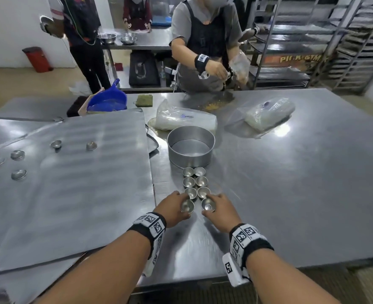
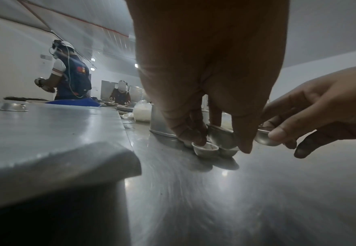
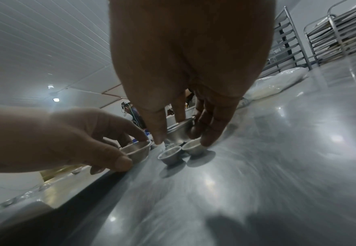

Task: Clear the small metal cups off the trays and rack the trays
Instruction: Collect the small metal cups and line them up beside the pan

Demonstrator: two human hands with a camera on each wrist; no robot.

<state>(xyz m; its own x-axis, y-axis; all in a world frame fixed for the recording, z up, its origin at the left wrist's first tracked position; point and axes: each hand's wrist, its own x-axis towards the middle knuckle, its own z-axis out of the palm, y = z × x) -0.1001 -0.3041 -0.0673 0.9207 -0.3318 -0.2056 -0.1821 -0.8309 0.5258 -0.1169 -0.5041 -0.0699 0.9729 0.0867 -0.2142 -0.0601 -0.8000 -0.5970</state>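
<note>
Two short rows of small metal cups (image 1: 195, 182) stand upright on the steel table (image 1: 291, 183). At their near end my left hand (image 1: 182, 206) pinches one cup (image 1: 187, 205) just above the table. My right hand (image 1: 212, 205) pinches another cup (image 1: 208, 204) beside it. In the left wrist view the held cup (image 2: 221, 135) hangs tilted over the cups on the table (image 2: 205, 149). In the right wrist view my fingers hold a cup (image 3: 180, 131) above two standing cups (image 3: 170, 156). A large flat tray (image 1: 71, 194) lies to the left with several upturned cups (image 1: 17, 155) on it.
A round metal tin (image 1: 191, 148) stands just behind the cup rows. Plastic bags (image 1: 185, 119) and a blue dustpan (image 1: 107, 99) lie farther back. A person (image 1: 205, 40) works at the table's far edge. Tray racks (image 1: 356, 40) stand at the back right.
</note>
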